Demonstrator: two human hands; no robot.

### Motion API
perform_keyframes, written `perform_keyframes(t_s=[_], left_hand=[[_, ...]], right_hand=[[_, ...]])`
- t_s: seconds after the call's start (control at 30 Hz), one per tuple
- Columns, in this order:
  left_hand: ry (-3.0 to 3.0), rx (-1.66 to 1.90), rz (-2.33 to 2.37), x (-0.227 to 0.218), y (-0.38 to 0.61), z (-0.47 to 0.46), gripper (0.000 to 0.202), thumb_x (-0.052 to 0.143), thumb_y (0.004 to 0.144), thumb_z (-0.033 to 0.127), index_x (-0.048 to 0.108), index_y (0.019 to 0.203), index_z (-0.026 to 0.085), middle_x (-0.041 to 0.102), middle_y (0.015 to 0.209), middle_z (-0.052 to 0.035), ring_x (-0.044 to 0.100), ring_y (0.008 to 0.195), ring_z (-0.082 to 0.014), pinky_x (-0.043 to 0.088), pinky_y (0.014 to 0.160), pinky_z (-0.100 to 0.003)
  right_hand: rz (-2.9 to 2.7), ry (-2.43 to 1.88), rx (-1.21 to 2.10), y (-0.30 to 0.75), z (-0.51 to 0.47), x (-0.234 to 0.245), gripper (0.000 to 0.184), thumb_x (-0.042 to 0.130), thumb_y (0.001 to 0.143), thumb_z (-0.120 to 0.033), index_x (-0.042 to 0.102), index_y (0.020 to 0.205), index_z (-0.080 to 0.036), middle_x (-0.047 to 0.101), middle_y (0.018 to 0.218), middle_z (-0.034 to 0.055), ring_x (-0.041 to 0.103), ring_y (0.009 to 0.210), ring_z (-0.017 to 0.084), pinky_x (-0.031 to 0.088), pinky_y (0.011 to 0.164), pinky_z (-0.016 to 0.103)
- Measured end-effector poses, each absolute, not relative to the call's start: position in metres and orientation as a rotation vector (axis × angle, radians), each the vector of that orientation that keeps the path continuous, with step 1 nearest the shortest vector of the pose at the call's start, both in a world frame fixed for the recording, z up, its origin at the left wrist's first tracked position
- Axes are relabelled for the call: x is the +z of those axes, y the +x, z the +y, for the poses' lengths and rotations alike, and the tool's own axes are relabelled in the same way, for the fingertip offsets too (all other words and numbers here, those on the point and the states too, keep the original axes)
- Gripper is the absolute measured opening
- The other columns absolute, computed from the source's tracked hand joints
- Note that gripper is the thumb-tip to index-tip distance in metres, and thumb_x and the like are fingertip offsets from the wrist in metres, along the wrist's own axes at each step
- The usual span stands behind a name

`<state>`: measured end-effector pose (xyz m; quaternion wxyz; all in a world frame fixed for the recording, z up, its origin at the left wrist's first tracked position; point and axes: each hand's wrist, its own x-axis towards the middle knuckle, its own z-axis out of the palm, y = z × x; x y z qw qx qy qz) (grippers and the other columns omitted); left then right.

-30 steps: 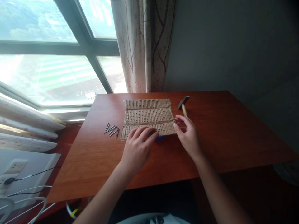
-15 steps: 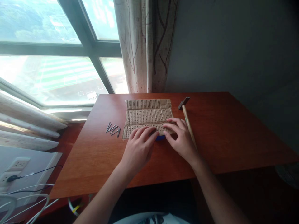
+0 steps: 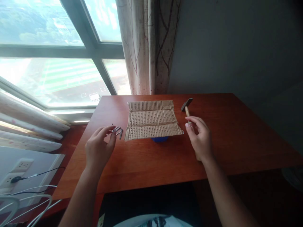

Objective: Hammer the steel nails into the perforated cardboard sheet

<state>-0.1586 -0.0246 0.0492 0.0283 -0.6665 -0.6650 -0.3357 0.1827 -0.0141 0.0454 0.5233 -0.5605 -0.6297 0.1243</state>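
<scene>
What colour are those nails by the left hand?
The nails are metallic grey, best seen in the head view.

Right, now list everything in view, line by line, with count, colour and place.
nails: several, grey, left of the sheet; fingers hide some
hammer: one, dark head, pale handle, right of the sheet
perforated sheet: one, brown, mid-table
blue object: one, blue, under the sheet's near edge, mostly hidden
table: one, reddish brown, centre
window: one, grey frame, upper left
curtains: two, pale patterned, beside the window and left edge
wall: one, grey, upper right
sockets: two, white, lower left
plug: one, black, in a socket
cables: several, white and black, lower left
clothing: pale with dark print, bottom edge
left grip: one, bare, at the nails
right grip: one, bare, at the hammer handle
</scene>
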Motion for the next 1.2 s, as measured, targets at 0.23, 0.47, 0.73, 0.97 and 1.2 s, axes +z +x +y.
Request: perform_keyframes(t_s=[0.23, 0.47, 0.73, 0.97, 1.2], left_hand=[[-2.041, -0.35, -2.152, 0.029, -0.166, -0.008, 0.042, 0.053, 0.091, 0.047, 0.066, 0.12, 0.02, 0.067, 0.123, -0.0104, 0.063, 0.107, -0.0331, 0.049, 0.08, -0.039], [-2.051, -0.15, -2.211, 0.024, -0.166, 0.003, 0.056, 0.051, 0.091, 0.049, 0.055, 0.133, 0.013, 0.064, 0.125, -0.0173, 0.061, 0.108, -0.037, 0.048, 0.086, -0.046], [-2.259, -0.505, -2.081, 0.011, -0.182, 0.004, 0.028, 0.049, 0.092, 0.035, 0.069, 0.106, 0.022, 0.071, 0.111, -0.0056, 0.067, 0.094, -0.0253, 0.049, 0.079, -0.034], [-2.354, -0.588, -2.012, 0.01, -0.193, 0.002, 0.031, 0.044, 0.093, 0.032, 0.073, 0.099, 0.022, 0.074, 0.106, -0.0053, 0.068, 0.092, -0.0238, 0.05, 0.079, -0.033], [-2.346, -0.572, -2.034, 0.013, -0.197, -0.002, 0.03, 0.045, 0.093, 0.03, 0.073, 0.101, 0.023, 0.073, 0.108, -0.0053, 0.068, 0.096, -0.024, 0.051, 0.081, -0.034]], right_hand=[[-1.415, -1.509, 0.202, 0.219, 0.003, 0.009, 0.027, 0.059, 0.087, -0.03, 0.067, 0.11, -0.019, 0.066, 0.112, 0.0107, 0.064, 0.095, 0.023, 0.056, 0.084, 0.042], [-1.216, -1.542, 0.411, 0.233, 0.006, -0.015, 0.034, 0.059, 0.087, -0.042, 0.067, 0.111, -0.019, 0.065, 0.117, 0.0121, 0.064, 0.099, 0.024, 0.053, 0.089, 0.043], [-0.949, -1.467, 0.65, 0.249, 0.011, -0.041, 0.038, 0.064, 0.083, -0.049, 0.067, 0.108, -0.02, 0.07, 0.113, 0.0101, 0.065, 0.102, 0.026, 0.05, 0.093, 0.046], [-0.967, -1.488, 0.658, 0.247, 0.008, -0.039, 0.041, 0.064, 0.083, -0.051, 0.066, 0.111, -0.02, 0.07, 0.113, 0.0111, 0.066, 0.101, 0.026, 0.05, 0.093, 0.047], [-1.014, -1.518, 0.637, 0.245, 0.007, -0.037, 0.043, 0.064, 0.083, -0.051, 0.065, 0.111, -0.019, 0.071, 0.112, 0.0123, 0.067, 0.101, 0.026, 0.051, 0.093, 0.048]])
